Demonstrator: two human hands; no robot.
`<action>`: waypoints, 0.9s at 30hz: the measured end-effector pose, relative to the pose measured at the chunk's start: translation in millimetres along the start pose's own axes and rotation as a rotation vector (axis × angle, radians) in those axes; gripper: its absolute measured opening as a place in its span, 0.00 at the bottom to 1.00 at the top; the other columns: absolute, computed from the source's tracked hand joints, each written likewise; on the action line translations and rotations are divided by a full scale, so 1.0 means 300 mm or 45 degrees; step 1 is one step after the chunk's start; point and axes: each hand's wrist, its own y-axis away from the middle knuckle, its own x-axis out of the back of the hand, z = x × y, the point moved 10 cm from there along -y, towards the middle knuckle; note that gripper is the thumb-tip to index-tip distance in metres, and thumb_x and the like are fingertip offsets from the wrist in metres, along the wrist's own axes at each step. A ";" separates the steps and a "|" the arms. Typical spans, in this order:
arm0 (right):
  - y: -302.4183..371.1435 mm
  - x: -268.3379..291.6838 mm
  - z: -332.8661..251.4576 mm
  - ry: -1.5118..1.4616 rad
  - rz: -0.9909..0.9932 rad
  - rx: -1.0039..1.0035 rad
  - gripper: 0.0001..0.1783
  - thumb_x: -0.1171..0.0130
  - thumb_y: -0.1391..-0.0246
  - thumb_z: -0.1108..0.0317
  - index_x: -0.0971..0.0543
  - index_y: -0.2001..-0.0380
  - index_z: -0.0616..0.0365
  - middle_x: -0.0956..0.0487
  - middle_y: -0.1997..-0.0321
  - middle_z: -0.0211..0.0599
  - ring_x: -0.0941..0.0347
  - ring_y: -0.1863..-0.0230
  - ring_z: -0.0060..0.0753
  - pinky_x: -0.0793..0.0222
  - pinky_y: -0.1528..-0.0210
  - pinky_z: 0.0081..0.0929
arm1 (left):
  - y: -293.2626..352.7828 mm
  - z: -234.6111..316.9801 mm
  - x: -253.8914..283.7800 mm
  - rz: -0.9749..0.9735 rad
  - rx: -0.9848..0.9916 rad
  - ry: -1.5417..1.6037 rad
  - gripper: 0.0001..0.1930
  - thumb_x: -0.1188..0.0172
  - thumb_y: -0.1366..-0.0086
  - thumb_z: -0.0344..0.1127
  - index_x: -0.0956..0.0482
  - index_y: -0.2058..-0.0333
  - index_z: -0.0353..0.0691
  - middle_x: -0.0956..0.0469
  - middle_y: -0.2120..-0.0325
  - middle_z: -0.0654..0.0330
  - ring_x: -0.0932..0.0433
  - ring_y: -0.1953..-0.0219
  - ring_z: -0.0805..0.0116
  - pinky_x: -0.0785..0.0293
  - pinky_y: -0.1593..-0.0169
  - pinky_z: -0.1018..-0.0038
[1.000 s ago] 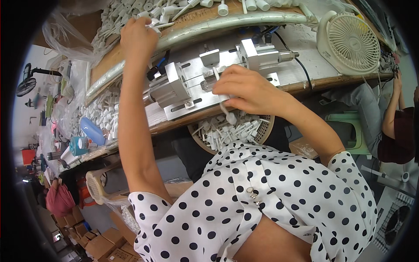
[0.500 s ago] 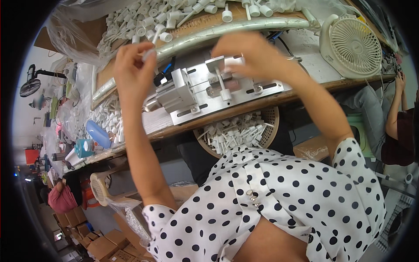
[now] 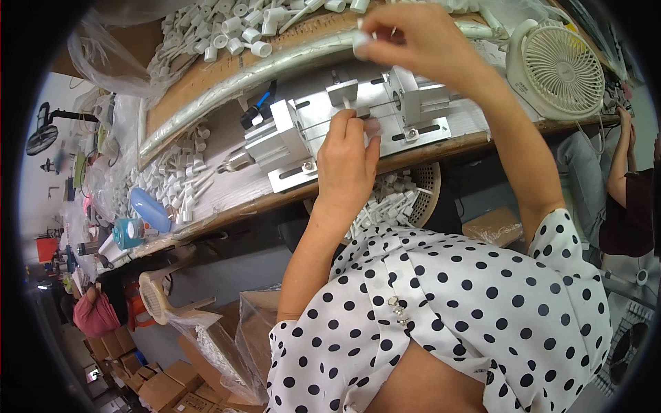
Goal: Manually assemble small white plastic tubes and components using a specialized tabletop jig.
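Note:
My left hand (image 3: 348, 158) is at the middle of the metal fixture (image 3: 323, 141), fingers closed around the lower end of a white stemmed plastic part (image 3: 346, 103). The part's stem shows under the fixture's small metal block (image 3: 341, 91), and my fingers hide the rest. My right hand (image 3: 420, 45) is raised above the fixture's far side, near the padded tray edge. Between its thumb and fingers is a small white plastic cap-like piece (image 3: 359, 45), only partly visible.
A heap of white stemmed parts (image 3: 255, 24) lies behind a plastic-wrapped rim (image 3: 275, 69). More loose parts lie on the left of the bench. A basket (image 3: 428, 196) of such parts sits below the bench edge. A white fan (image 3: 558, 72) stands at right; a co-worker (image 3: 626, 199) is beyond.
My left hand has moved right and down from the heap side to the fixture. My right hand has left the fixture and risen up and away with a white piece.

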 end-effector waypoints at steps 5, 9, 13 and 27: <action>0.195 -0.033 -0.129 -0.330 0.111 0.246 0.12 0.32 0.64 0.73 0.21 0.72 0.62 0.21 0.61 0.42 0.26 0.72 0.25 0.29 0.70 0.21 | -0.064 -0.095 0.029 -0.230 0.221 0.103 0.10 0.37 0.48 0.29 0.25 0.66 0.35 0.26 0.67 0.49 0.24 0.66 0.53 0.28 0.64 0.66; 0.278 -0.117 -0.160 -0.295 0.033 0.356 0.12 0.33 0.62 0.69 0.25 0.76 0.61 0.22 0.61 0.47 0.24 0.62 0.41 0.27 0.60 0.30 | -0.275 -0.167 0.265 0.356 -0.044 -0.360 0.16 0.36 0.47 0.42 0.22 0.65 0.37 0.24 0.67 0.51 0.24 0.65 0.55 0.29 0.62 0.64; 0.278 -0.194 -0.168 -0.226 -0.076 0.492 0.11 0.36 0.60 0.68 0.27 0.77 0.61 0.23 0.65 0.44 0.27 0.57 0.42 0.30 0.55 0.34 | -0.438 -0.318 0.249 0.137 0.200 -0.750 0.19 0.38 0.48 0.49 0.21 0.66 0.39 0.23 0.66 0.50 0.24 0.62 0.52 0.30 0.59 0.59; 0.036 -0.096 -0.048 -0.086 0.080 0.397 0.17 0.35 0.59 0.59 0.22 0.65 0.55 0.24 0.65 0.37 0.26 0.63 0.42 0.30 0.61 0.36 | -0.066 -0.220 0.295 0.202 0.493 0.599 0.08 0.35 0.49 0.25 0.22 0.68 0.36 0.25 0.70 0.62 0.30 0.76 0.81 0.34 0.74 0.85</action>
